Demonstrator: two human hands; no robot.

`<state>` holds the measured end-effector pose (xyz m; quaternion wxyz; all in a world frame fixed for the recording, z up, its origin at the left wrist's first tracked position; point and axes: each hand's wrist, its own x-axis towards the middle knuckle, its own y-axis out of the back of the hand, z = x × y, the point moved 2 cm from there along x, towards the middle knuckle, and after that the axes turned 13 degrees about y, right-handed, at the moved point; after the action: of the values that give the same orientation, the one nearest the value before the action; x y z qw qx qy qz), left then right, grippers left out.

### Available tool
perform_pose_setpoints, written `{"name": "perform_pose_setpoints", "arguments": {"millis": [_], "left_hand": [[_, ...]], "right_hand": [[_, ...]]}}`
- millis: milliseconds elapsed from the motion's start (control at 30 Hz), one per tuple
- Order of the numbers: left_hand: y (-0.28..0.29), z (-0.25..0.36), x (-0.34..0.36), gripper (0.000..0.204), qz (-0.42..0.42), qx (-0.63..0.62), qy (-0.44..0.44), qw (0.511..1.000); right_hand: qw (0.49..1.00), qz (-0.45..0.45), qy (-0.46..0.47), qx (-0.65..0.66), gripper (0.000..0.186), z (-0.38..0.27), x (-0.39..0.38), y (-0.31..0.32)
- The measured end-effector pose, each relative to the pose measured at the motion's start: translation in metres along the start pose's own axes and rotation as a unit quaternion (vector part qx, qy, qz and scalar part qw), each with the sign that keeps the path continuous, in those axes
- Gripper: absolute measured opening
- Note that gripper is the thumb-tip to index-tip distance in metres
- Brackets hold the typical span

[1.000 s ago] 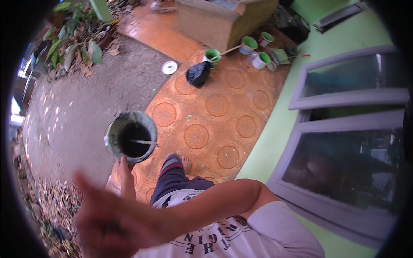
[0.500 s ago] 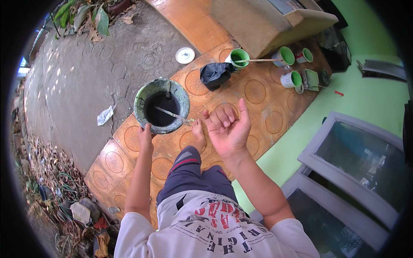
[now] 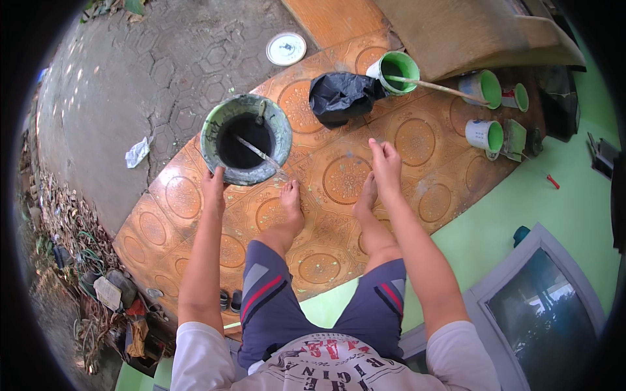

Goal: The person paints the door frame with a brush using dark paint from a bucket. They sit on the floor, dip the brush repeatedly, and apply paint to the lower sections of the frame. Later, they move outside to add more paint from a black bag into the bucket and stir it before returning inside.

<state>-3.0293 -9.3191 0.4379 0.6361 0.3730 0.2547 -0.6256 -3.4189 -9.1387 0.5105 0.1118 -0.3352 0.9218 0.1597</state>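
My left hand (image 3: 213,184) grips the lower left rim of a stained bucket (image 3: 278,142), which has dark liquid inside, a pale stick (image 3: 257,152) across it and a small tool (image 3: 260,115) at the rim. My right hand (image 3: 386,166) is held out right of the bucket, back upward, fingers loosely curled together with nothing visible in them. Above it sit a crumpled black plastic bag (image 3: 340,98) and a white pail (image 3: 409,65) with green inside and a long stick (image 3: 443,88) across it. My bare feet (image 3: 291,205) are on orange patterned tiles (image 3: 339,254).
Several green-stained containers (image 3: 483,135) stand at the right beside a green wall (image 3: 554,202). A tan sofa-like object (image 3: 456,32) is at the top, a purple-grey window frame (image 3: 489,287) lower right. Grey paving (image 3: 111,111) holds a white lid (image 3: 285,48), a white scrap (image 3: 137,152) and dry debris (image 3: 85,221).
My right hand has risen from low left out to the right and turned from palm up to back up. The view has tilted, showing more of my legs and feet.
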Motion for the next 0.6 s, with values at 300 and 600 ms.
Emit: {"name": "perform_pose_setpoints", "arguments": {"millis": [300, 600], "left_hand": [[-0.096, -0.126, 0.218, 0.025, 0.002, 0.057, 0.005, 0.998], [-0.142, -0.174, 0.337, 0.034, -0.096, 0.051, -0.01, 0.994]], "right_hand": [[0.818, -0.071, 0.446, -0.357, 0.055, 0.253, 0.254, -0.004], [0.605, -0.48, 0.549, -0.32, 0.025, 0.367, 0.297, -0.003]]}}
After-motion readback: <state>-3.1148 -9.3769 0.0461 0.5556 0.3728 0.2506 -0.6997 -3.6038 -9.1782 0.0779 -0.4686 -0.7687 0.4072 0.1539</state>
